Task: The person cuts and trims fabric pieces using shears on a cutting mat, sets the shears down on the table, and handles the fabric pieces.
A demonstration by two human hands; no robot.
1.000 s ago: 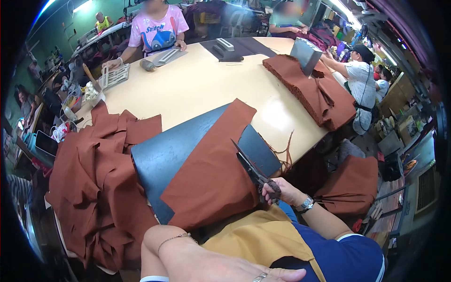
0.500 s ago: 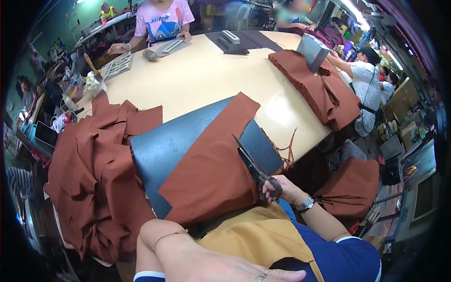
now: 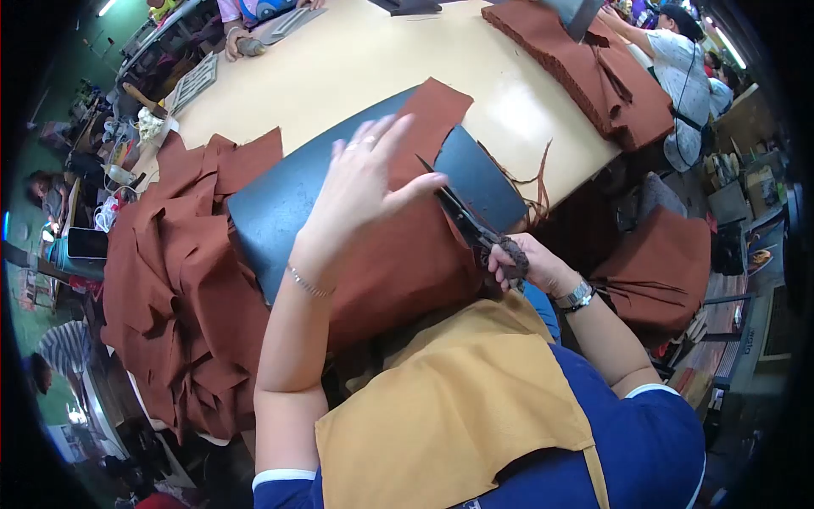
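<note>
Gripping the dark scissors [image 3: 465, 218] is your right hand [image 3: 530, 265], fingers curled about the cloth-wrapped handles. The blades point away from you, at the right side of a rust-coloured fabric piece [image 3: 394, 280]; whether their edges are parted, or touch the cloth, cannot be determined. Your left hand [image 3: 360, 182] is raised in view over the same piece, fingers spread, pinching nothing.

The fabric piece lies aslant on a dark blue board [image 3: 288, 187], its near part towards your tan apron [image 3: 449, 407]. The board rests on the pale surface [image 3: 314, 93]. A loose heap of rust cloth [image 3: 186, 280] sits just beside the board on the left; thin trimmings [image 3: 540, 180] lie by its right edge. A thick fabric stack [image 3: 568, 72] stands farther off, near a co-worker [image 3: 678, 81].

Assessment: handling of the single piece is in hand, with the scissors ready and the left hand free. The next move calls for a flat, steady left palm on the cloth, clear of the blades, and an unwrinkled edge before any closing of the scissors.
</note>
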